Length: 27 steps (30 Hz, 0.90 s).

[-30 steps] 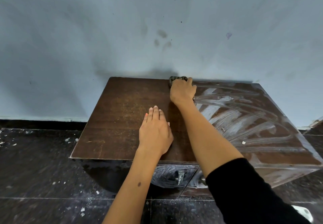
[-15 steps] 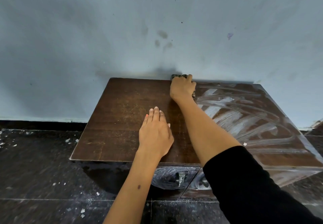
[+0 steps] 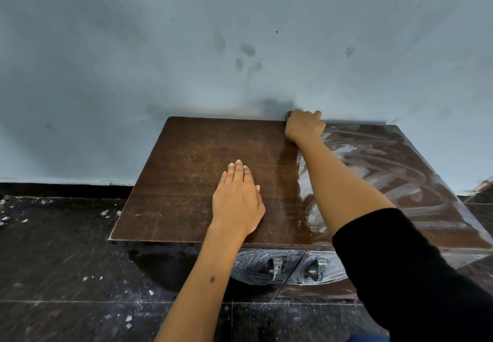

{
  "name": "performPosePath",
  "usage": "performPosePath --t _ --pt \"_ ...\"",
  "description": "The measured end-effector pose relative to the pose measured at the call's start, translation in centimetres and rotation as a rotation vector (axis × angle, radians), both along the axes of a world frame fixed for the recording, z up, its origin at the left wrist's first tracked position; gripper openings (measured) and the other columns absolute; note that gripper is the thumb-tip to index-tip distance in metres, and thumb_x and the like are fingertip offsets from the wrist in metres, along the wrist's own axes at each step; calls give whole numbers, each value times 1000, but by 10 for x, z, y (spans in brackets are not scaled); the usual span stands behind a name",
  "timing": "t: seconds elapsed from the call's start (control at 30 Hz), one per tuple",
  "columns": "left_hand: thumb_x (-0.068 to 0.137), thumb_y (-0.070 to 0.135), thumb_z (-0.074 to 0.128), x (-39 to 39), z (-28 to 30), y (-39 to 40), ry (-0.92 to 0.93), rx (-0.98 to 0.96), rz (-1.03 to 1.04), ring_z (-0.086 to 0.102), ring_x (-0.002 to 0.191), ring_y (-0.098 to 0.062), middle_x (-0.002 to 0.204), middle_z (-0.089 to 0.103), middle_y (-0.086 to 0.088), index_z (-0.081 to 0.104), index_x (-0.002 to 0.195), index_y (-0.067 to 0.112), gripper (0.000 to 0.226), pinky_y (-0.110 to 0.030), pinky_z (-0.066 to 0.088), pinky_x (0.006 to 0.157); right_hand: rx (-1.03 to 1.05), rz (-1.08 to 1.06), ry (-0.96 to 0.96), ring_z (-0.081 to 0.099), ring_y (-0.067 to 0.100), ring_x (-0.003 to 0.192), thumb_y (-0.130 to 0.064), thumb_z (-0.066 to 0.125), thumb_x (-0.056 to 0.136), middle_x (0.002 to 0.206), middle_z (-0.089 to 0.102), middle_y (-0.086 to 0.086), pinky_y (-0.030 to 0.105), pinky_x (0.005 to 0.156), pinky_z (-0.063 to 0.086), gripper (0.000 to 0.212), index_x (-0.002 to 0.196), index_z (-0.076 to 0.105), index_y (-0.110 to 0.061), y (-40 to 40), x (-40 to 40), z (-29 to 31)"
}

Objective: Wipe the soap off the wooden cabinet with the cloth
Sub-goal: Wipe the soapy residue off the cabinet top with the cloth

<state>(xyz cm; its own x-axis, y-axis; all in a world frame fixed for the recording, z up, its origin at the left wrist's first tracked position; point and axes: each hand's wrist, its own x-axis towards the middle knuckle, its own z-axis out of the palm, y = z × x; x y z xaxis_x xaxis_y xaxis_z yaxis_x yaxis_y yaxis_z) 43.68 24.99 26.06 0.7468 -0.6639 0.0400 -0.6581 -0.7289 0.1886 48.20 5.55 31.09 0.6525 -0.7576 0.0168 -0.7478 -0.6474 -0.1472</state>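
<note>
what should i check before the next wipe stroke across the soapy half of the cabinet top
1. Cloth in grip: ok, the right hand curls over it at the back edge; only a sliver shows.
2. Start point of stroke: ok, the right hand sits at the boundary between wiped wood and soap.
3. Cabinet steadied: ok, the left hand lies flat on the dry half.
4. Soap left to wipe: not ok, white streaks cover the right half.
5. Drawer fronts: not ok, they are smeared too.
6. Cloth cleanliness: cannot tell.
</note>
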Motion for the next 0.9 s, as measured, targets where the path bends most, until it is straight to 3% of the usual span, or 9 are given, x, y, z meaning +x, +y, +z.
performPosePath --t 0.17,0.37,0.63,0.9 --pt "101 29 24 1 1 -3 5 6 10 9 146 -24 158 10 -14 14 149 3 55 -34 10 120 -3 67 -9 31 33 129 -11 46 91 128 52 17 41 95 39 32 123 51 -6 8 -1 -5" --pt "101 28 24 2 2 -2 24 -7 9 10 146 -23 158 11 -13 15 149 3 54 -34 11 120 52 4 -66 30 33 131 -10 48 90 130 51 17 42 96 38 34 124 51 -6 6 -2 -4" --pt "101 27 27 1 4 -7 38 -23 34 12 145 -25 156 15 -15 19 147 0 54 -35 12 119 109 139 -90 33 30 131 -15 47 93 134 49 15 43 98 38 36 128 51 -8 45 4 -7" --pt "101 25 26 0 4 -7 38 -37 36 14 145 -26 156 17 -16 21 146 0 52 -35 12 119 50 34 -80 32 31 129 -10 49 90 132 51 13 43 95 36 34 124 53 -8 37 -10 -7"
